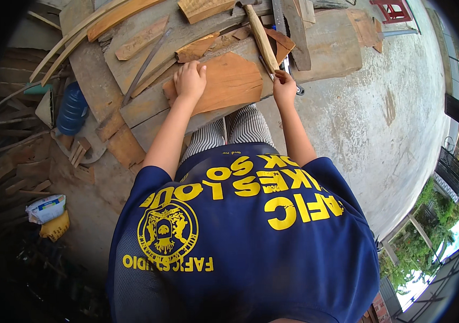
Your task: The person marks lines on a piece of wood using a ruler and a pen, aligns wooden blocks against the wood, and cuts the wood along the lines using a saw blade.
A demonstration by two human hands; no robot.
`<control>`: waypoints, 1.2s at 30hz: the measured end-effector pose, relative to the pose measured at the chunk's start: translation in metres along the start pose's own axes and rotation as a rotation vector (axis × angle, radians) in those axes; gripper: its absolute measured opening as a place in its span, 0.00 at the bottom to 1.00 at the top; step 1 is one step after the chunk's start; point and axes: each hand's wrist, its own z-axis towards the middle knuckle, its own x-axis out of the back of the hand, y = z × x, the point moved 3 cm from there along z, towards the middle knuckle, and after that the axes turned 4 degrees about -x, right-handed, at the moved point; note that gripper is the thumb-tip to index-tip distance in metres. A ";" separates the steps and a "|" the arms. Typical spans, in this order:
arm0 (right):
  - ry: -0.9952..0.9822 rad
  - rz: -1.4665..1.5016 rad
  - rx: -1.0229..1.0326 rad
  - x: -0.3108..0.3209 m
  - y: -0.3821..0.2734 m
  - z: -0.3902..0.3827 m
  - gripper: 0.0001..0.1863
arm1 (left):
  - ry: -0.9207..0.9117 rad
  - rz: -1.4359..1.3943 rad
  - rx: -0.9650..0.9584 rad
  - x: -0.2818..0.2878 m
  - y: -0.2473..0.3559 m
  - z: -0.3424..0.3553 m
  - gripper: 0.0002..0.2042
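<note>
Board point(230, 81) of reddish wood lies upper centre of the frame; the left hand point(190, 81) rests open on its left end; the right hand point(284, 88) curls by a wooden handle point(261, 39), grip unclear; firm, even palm pressure should best steady the board.

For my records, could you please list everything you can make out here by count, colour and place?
Board: one, orange, top centre
Planks: several, grey, under board
Tool: one, tan handle, board's upper right
Bar: one, grey, left of board
Scraps: many, brown, left
Jug: one, blue, left
Bags: two, white and yellow, lower left
Stool: one, red, top right
Plants: several, green, lower right
Shirt: one, navy, bottom
Left hand: one, bare, on board
Right hand: one, bare, at handle end
</note>
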 end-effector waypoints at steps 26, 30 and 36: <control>-0.031 -0.211 0.392 -0.007 -0.029 0.037 0.18 | 0.255 0.374 -0.005 -0.042 0.033 0.000 0.15; 0.003 -0.291 0.698 -0.019 -0.075 0.021 0.24 | 0.232 0.357 0.008 -0.040 0.037 -0.001 0.15; -0.219 -0.121 0.763 -0.086 -0.160 -0.020 0.32 | 0.302 0.361 0.029 -0.040 0.024 -0.006 0.17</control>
